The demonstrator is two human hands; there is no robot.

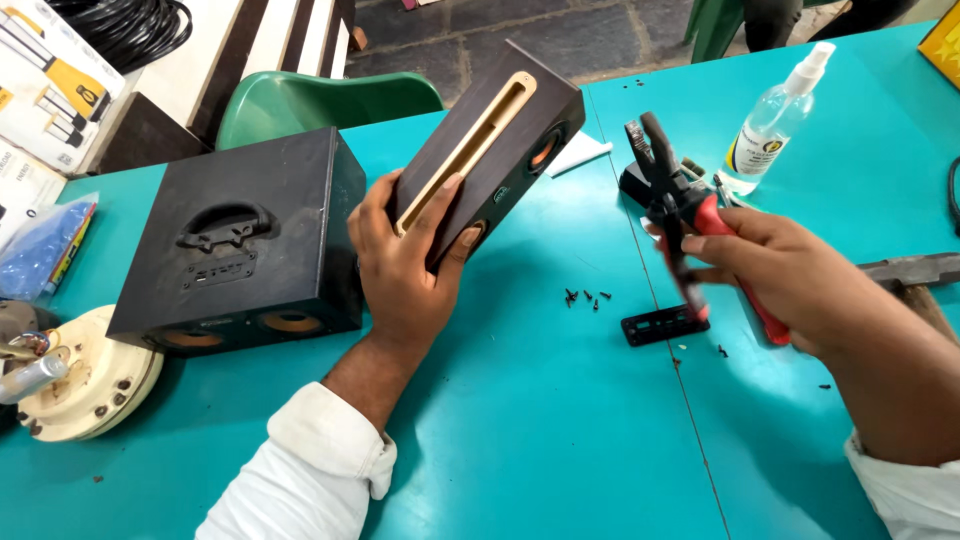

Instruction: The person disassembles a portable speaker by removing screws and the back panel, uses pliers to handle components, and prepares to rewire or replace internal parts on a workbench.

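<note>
Nearest are two white sleeves over the teal table (520,440). The left hand (405,265) is clasped around the lower end of a dark wooden speaker box (500,140), thumb on one side and fingers wrapped over the face, holding it tilted up off the table – its long pale slot runs up the top side, and round speaker openings show on the face turned to the right. The right hand (785,275) is clenched on the red handles of a pair of pliers (680,215), whose black nose points up and away, the jaws a little apart.

Between the hands, on the table, lie a few small black screws (587,297) and a flat black plate (663,325) (just below the pliers' handles). To the left stands a larger black speaker cabinet (240,240) with a carry handle on top, and beside it at the left edge a cream round part (85,380).

Farther back – a clear spray bottle (775,115) with a white nozzle, then a green plastic chair (320,100) behind the table.
</note>
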